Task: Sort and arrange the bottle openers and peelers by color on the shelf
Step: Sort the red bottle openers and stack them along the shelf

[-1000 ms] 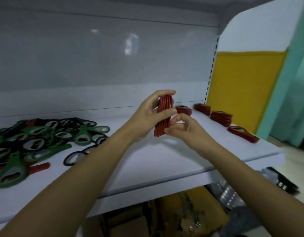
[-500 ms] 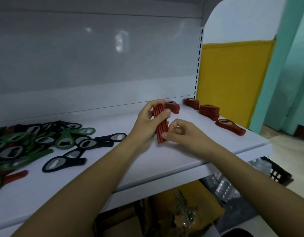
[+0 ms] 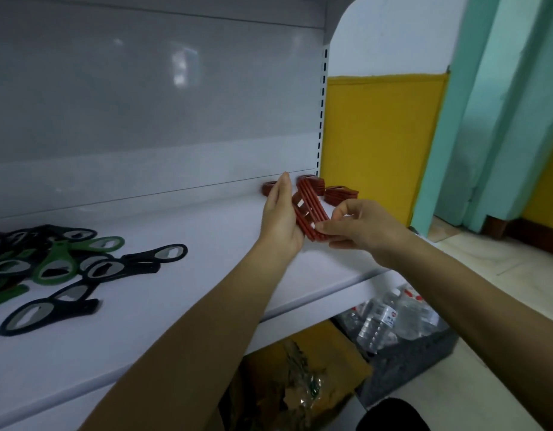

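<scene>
Holding a stack of red openers point(image 3: 311, 213) between both hands, over the shelf point(image 3: 206, 244) near its right end.

Left hand point(image 3: 280, 219): grip wide, fingers straight and pointing up, palm flat against the stack's left side. Right hand point(image 3: 359, 231): grip narrow, thumb and fingertips pinching the stack's near, lower end. Stack tilted, its top leaning toward the back wall; can't tell whether it touches the shelf. Just behind it, by the back right corner, small red stacks point(image 3: 340, 194) lie along the back edge. Well apart, at the left end, sits a loose pile of green and black openers point(image 3: 51, 259). One black opener point(image 3: 45, 312) lies alone nearer the front edge. Under the shelf stands a crate of water bottles point(image 3: 390, 318).
</scene>
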Action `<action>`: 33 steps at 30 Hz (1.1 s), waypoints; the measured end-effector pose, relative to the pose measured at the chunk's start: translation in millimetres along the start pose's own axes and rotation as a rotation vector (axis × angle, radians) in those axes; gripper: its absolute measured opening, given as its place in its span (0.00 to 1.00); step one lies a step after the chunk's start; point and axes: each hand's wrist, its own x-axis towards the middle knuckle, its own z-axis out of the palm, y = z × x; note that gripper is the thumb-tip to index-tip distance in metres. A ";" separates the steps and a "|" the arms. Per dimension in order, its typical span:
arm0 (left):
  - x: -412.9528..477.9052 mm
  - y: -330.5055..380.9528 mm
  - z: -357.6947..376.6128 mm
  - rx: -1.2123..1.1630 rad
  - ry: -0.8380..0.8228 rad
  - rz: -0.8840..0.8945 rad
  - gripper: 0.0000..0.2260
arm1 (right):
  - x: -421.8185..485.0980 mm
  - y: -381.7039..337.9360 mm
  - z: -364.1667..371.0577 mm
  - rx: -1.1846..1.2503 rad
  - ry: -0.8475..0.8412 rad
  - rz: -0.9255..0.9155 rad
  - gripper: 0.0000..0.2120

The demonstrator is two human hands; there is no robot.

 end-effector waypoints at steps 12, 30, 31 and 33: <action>14.7 -27.8 5.0 0.005 0.061 -0.185 0.14 | 2.5 -9.2 -94.7 -0.932 0.257 0.086 0.07; 13.1 -20.0 -6.2 -0.056 0.081 -0.243 0.08 | 55.1 -2.1 -67.7 -1.073 0.186 0.259 0.15; 13.5 -20.1 -6.2 -0.060 0.078 -0.242 0.09 | 55.2 -1.8 -67.8 -1.064 0.186 0.261 0.15; 14.1 -20.3 -6.2 -0.067 0.072 -0.237 0.12 | 55.0 -1.7 -67.7 -1.051 0.188 0.261 0.16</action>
